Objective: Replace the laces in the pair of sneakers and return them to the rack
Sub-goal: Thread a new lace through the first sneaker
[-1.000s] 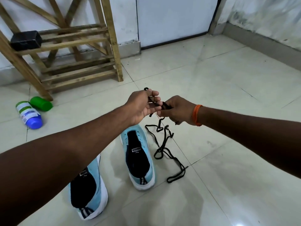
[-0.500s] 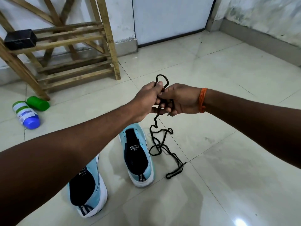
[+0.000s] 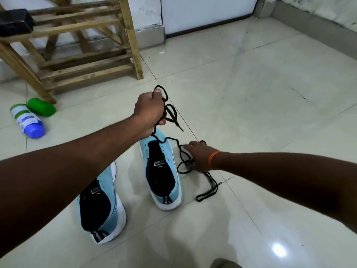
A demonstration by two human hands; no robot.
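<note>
At frame centre, left hand (image 3: 149,109): it is held raised above the floor, seen from the back, with the fingers curled tightly into a fist round several loops of the black lace (image 3: 165,110).
Black lace: loops are bunched at the left hand, and one stiff tip is seen sticking out to the lower right of the fist. From there a strand is draped down across the toe of the centre sneaker (image 3: 164,176) and is led to a tangle on the tiled floor (image 3: 251,93), right of centre. A long loop is laid out towards the lower right.
Right hand (image 3: 199,156): it is lowered onto the tangle, just right of the centre sneaker, with the fingers bent down over the strands. Whether the lace is pinched or only touched cannot be told. An orange band (image 3: 213,159) is worn at the wrist.
Centre sneaker: light blue with a dark tongue and white sole, it is stood on the floor, toe pointed up the frame.
Lower-left sneaker (image 3: 100,209): of the same colours, it is stood beside the first and is partly covered by the left forearm.
Wooden rack (image 3: 87,60): it is placed at the upper left against the wall, well apart from both sneakers. A black object (image 3: 15,22) is set on an upper shelf.
Bottles: a green bottle (image 3: 41,106) and a white bottle with a blue cap (image 3: 27,120) are laid on their sides at the left edge, near the rack's foot.
</note>
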